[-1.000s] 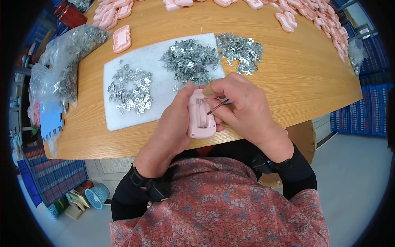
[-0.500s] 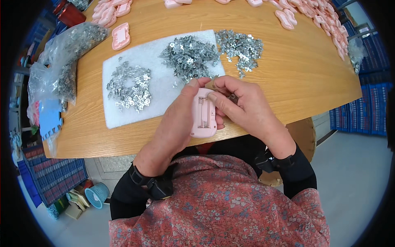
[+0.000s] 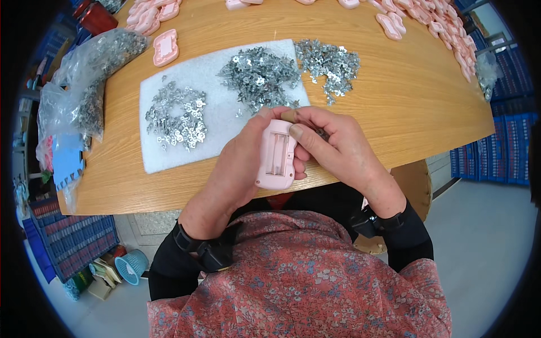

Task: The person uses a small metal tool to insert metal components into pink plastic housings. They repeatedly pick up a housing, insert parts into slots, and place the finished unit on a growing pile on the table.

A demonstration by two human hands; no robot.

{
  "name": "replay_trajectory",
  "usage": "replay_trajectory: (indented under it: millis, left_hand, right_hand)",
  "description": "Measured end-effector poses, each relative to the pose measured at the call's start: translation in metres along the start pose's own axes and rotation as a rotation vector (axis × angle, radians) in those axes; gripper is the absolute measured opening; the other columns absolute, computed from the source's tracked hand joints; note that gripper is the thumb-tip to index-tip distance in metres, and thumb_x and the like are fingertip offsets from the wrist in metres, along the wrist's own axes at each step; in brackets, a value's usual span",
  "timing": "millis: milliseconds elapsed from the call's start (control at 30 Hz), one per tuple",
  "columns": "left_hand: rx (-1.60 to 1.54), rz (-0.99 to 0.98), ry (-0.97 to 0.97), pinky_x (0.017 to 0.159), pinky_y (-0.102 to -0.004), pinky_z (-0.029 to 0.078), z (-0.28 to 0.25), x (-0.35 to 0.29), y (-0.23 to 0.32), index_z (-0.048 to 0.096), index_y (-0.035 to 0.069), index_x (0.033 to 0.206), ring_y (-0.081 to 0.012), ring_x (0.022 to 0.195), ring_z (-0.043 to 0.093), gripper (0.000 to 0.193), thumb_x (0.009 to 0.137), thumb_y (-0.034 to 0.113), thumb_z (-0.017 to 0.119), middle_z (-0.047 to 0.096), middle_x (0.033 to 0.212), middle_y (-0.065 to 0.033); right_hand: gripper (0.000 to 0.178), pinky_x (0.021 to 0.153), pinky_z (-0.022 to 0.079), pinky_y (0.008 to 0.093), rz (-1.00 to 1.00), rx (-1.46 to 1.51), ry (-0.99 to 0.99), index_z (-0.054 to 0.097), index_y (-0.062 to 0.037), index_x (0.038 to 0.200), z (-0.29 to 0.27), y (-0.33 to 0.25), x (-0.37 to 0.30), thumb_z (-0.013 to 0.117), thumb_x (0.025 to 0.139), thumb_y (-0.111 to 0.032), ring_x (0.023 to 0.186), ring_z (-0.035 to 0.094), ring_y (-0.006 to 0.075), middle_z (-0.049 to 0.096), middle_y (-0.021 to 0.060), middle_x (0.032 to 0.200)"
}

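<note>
A: Where's the part?
B: Pink housing (image 3: 275,155) is held over the near edge of the table (image 3: 394,112), uncovered compartment (image 3: 278,145) facing up.
A: Grip?
B: Its left side is grasped by the left hand (image 3: 234,163). Its upper right corner is pinched by the right hand (image 3: 341,141), thumb on the face. Tan finger cover (image 3: 289,116) at the top edge. Whether anything else is held by the right fingers can't be told.
A: Step?
B: Judged as handwork at the compartment's upper end. For the next move, housing should be kept steady and that corner unblocked.
A: Around it?
B: Metal pieces (image 3: 259,76) are heaped on the white pad (image 3: 217,142), more beside it. Pink shells (image 3: 445,25) are piled at the far right.
</note>
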State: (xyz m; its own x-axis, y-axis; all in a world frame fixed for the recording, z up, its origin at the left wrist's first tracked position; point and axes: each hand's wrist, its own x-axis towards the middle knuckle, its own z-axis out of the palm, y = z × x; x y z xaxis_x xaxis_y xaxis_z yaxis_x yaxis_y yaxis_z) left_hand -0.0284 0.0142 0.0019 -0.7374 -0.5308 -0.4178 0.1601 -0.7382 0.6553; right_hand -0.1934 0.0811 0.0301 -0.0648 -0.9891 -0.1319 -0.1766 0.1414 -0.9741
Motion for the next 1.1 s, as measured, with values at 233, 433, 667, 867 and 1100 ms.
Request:
replay_trajectory:
  millis: [233,433,667,867,1100]
  left_hand:
    - [-0.102,-0.047,-0.018,0.063,-0.038,0.059,-0.001,0.0,0.0,0.041,0.003,0.135,-0.0241,0.068,0.068,0.053,0.105,0.046,0.034,0.064,0.084,-0.0134]
    - [-0.038,-0.051,-0.015,0.063,-0.0378,0.059,0.004,0.0,-0.002,0.039,0.003,0.136,-0.0233,0.067,0.067,0.053,0.105,0.045,0.034,0.063,0.083,-0.0123]
    - [-0.031,-0.059,-0.03,0.064,-0.0376,0.059,0.001,0.0,-0.003,0.038,0.002,0.137,-0.0236,0.068,0.067,0.054,0.106,0.045,0.03,0.063,0.083,-0.0131]
    - [-0.05,-0.052,-0.007,0.064,-0.0386,0.062,0.003,-0.001,-0.002,0.049,0.003,0.125,-0.025,0.07,0.069,0.053,0.108,0.044,0.021,0.066,0.087,-0.013]
    - [0.032,-0.089,-0.06,0.063,-0.0359,0.059,0.001,0.002,-0.003,0.053,0.002,0.119,-0.0246,0.067,0.068,0.056,0.107,0.048,0.025,0.065,0.081,-0.0127]
  right_hand:
    - [0.014,0.062,0.051,0.0277,-0.311,-0.238,0.096,0.065,-0.0012,0.095,-0.002,0.012,-0.001,0.072,0.085,-0.009,0.068,0.063,0.0161,0.062,0.0085,0.082]
    - [0.013,0.06,0.051,0.0321,-0.326,-0.311,0.062,0.062,-0.0004,0.091,-0.002,0.004,0.002,0.071,0.084,-0.009,0.067,0.063,0.0202,0.061,0.0104,0.08]
    - [0.012,0.064,0.044,0.0293,-0.285,-0.406,0.03,0.062,-0.0005,0.089,-0.01,-0.008,0.003,0.069,0.085,-0.009,0.07,0.057,0.0162,0.058,0.0062,0.076]
    - [0.013,0.063,0.045,0.0308,-0.284,-0.465,-0.014,0.062,0.0,0.088,-0.009,-0.015,0.006,0.069,0.084,-0.01,0.068,0.057,0.0171,0.058,0.0071,0.075]
    - [0.012,0.063,0.048,0.0364,-0.423,-0.733,-0.021,0.063,-0.0009,0.088,-0.005,-0.016,0.012,0.07,0.085,-0.01,0.068,0.062,0.0245,0.06,0.0106,0.075]
